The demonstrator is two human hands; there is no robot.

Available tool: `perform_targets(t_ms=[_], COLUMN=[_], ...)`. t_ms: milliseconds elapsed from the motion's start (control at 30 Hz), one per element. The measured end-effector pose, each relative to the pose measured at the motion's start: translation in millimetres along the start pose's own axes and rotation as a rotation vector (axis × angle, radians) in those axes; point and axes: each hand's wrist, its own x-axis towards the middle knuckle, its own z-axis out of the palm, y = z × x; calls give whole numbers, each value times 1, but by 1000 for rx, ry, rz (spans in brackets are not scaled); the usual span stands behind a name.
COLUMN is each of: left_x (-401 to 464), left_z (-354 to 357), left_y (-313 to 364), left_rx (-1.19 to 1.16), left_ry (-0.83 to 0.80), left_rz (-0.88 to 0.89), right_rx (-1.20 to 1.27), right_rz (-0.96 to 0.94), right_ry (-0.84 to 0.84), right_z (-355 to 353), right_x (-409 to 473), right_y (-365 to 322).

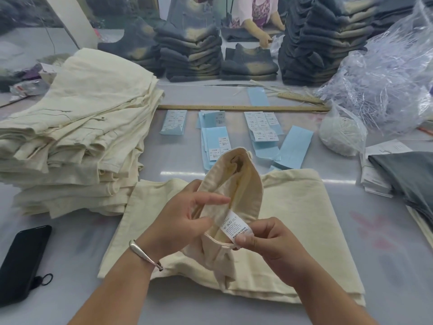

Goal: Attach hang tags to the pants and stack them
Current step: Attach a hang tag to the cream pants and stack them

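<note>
The cream pants lie folded on the surface directly before both hands, waistband raised between them. The left hand grips the waistband fabric; the right hand pinches the care label. The hang tags lie beyond, nearer neither hand.

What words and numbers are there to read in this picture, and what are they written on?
"MADE IN CHINA": on the white care label sewn into the cream pants, pinched by the right hand. The label's smaller lines and symbols are too small to read.
White stickers on the blue hang tags: printed, but too blurred to read surely.
Wooden ruler: marks too small to read.
</note>
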Motion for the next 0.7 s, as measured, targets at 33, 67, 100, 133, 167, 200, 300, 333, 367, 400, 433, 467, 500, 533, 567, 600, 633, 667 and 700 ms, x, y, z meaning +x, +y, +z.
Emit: perform_targets(t_ms=[33, 67, 100, 133, 167, 200, 300, 333, 367, 400, 433, 467, 500, 533, 567, 600, 633, 667, 700], left_x=[1, 2, 3, 3, 4, 4, 7, 8, 10, 11, 13, 14, 14, 14, 14, 13, 12, 12, 11], left_z=[0, 0, 0, 0, 1, 1, 1, 1, 0, -1, -2, -3, -4, -4, -5, -4, -4, -3, -2], left_y=[1, 2, 3, 4, 5, 6, 5, 6, 6, 6, 6, 6, 6, 6, 6, 6, 6, 7, 8], left_rx=[-4, -4, -4, -3, 0, 6, 16, 22, 29, 34, 37, 35, 30, 21, 10, 1, -2, 1, 7], left_ry=[-11, -18, -23, -28, -29, -29, -37, -41, -45, -49, -53, -56, -60, -61, -60, -59, -56, -52, -47], left_rz=[4, 8, 11, 13, 14, 12, -6, -10, -14, -17, -20, -24, -28, -30, -30, -27, -22, -15, -6], right_rx=[15, 29, 37, 39, 31, 18, -28, -33, -28, -17, 1, 28, 60, 91, 121, 154, 194, 237, 271], right_rz=[-15, -24, -33, -40, -45, -48, -51, -52, -51, -46, -39, -29, -20, -12, -6, -2, 2, 4, 0], right_ry=[2, 4, 4, 2, 1, 4, 14, 12, 10, 10, 10, 6, -4, -21, -35, -38, -25, -2, 16], right_z=[2, 3, 3, 4, 3, 3, 1, 1, 1, 1, 0, 0, -1, -3, -5, -6, -7, -9, -10], right_x=[0, -1, -1, -1, -1, -1, 1, 1, 2, 2, 3, 3, 4, 4, 4, 4, 3, 3, 2], right_y=[-1, -2, -3, -3, -4, -4, -4, -5, -5, -6, -7, -7, -8, -8, -8, -8, -7, -6, -5])
